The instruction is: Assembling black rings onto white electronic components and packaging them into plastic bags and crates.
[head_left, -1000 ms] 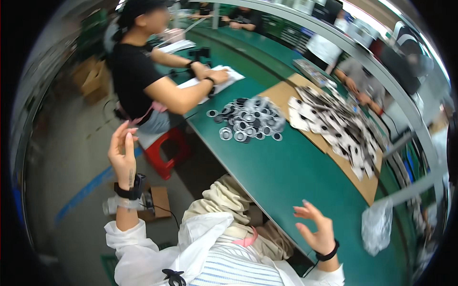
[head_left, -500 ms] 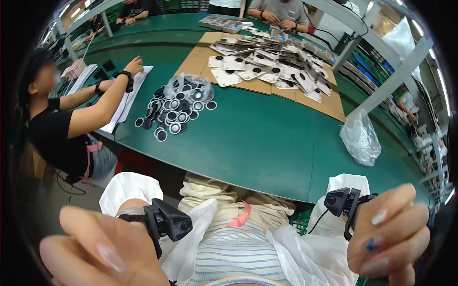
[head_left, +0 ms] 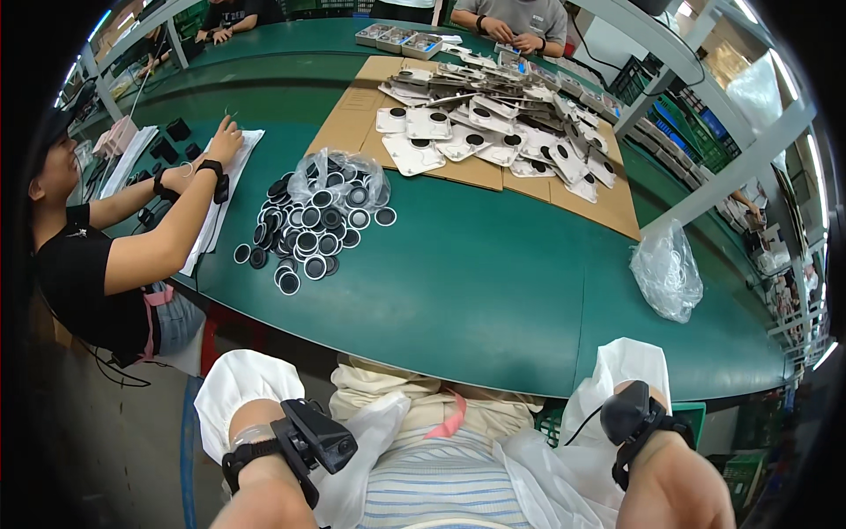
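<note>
At the lower edge my left hand (head_left: 264, 504) shows only its back near the wrist, its fingers out of the picture. My right hand (head_left: 679, 489) is bent down at the lower right, its fingers hidden too. Each wrist carries a strapped black camera, the left camera (head_left: 319, 441) and the right camera (head_left: 631, 413). Both hands are held close to my body, apart from the green table (head_left: 458, 309). Nearest on the table lies a heap of round black discs with pale rims (head_left: 308, 220), partly under a clear plastic bag (head_left: 352, 172).
White metal plates with dark round spots (head_left: 419, 154) are piled on flat cardboard (head_left: 352, 115). A clear bag of white rings (head_left: 668, 273) lies at the right by a grey post (head_left: 727, 167). A co-worker (head_left: 97, 256) sits at the left, another (head_left: 520, 26) across the table.
Both my hands have dropped toward the lower edge, so their fingers no longer show. The co-worker at the left has shifted slightly, hands still raised over the white sheet.
</note>
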Action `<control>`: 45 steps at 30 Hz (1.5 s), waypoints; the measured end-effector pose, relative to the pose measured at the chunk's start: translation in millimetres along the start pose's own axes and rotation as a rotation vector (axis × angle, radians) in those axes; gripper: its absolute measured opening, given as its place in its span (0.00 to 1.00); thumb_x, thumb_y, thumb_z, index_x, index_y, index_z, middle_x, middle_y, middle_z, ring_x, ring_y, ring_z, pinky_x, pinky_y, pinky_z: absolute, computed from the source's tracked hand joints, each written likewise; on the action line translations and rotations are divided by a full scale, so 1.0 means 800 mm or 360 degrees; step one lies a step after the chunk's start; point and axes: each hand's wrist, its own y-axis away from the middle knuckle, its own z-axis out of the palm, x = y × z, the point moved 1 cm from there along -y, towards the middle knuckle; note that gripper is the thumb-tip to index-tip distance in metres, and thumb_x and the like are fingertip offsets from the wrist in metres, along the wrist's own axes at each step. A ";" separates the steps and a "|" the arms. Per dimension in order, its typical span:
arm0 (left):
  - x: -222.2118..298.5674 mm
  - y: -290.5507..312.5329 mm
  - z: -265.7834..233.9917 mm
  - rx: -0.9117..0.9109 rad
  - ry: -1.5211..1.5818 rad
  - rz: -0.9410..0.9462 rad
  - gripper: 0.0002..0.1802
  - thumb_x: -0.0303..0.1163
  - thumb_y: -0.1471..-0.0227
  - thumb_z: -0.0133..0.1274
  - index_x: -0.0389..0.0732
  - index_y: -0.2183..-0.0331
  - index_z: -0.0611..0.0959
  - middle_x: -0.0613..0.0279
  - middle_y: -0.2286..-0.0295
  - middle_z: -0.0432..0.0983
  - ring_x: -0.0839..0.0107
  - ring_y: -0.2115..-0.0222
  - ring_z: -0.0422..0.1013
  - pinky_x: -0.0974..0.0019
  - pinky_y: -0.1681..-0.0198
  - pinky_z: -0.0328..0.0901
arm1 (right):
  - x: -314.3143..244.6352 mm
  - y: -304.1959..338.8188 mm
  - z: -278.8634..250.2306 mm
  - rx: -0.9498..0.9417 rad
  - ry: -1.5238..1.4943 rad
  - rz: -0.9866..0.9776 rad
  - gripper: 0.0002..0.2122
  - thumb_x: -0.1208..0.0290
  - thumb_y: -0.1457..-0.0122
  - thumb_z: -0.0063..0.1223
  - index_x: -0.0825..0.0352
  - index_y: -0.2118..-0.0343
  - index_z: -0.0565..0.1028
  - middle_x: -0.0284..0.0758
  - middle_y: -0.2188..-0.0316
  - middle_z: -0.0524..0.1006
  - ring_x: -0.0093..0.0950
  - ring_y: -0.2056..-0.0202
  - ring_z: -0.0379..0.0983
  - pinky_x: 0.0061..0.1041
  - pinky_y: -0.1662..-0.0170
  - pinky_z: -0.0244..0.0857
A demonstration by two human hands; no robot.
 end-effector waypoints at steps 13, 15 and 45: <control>0.007 0.164 -0.162 -0.1083 -0.0130 -0.0420 0.06 0.32 0.54 0.53 0.51 0.69 0.78 0.67 0.71 0.68 0.73 0.74 0.63 0.64 0.70 0.59 | -0.010 0.147 -0.037 -0.1612 -0.0138 0.1420 0.11 0.78 0.52 0.51 0.64 0.64 0.78 0.38 0.62 0.77 0.27 0.72 0.75 0.23 0.77 0.66; -0.008 0.156 -0.157 -0.1617 -0.0315 -0.2155 0.07 0.31 0.57 0.53 0.44 0.71 0.80 0.61 0.74 0.75 0.68 0.72 0.70 0.70 0.66 0.63 | -0.018 0.148 -0.061 -0.1911 0.0272 0.1605 0.12 0.77 0.53 0.52 0.66 0.63 0.76 0.40 0.61 0.76 0.26 0.73 0.74 0.22 0.76 0.66; 0.031 -0.026 -0.565 -0.3102 -0.4438 -0.1895 0.12 0.39 0.53 0.53 0.42 0.73 0.84 0.59 0.71 0.79 0.60 0.69 0.76 0.62 0.66 0.69 | 0.128 0.138 -0.251 -0.1446 0.0638 0.2769 0.20 0.80 0.45 0.46 0.70 0.47 0.67 0.37 0.56 0.74 0.24 0.58 0.71 0.22 0.54 0.63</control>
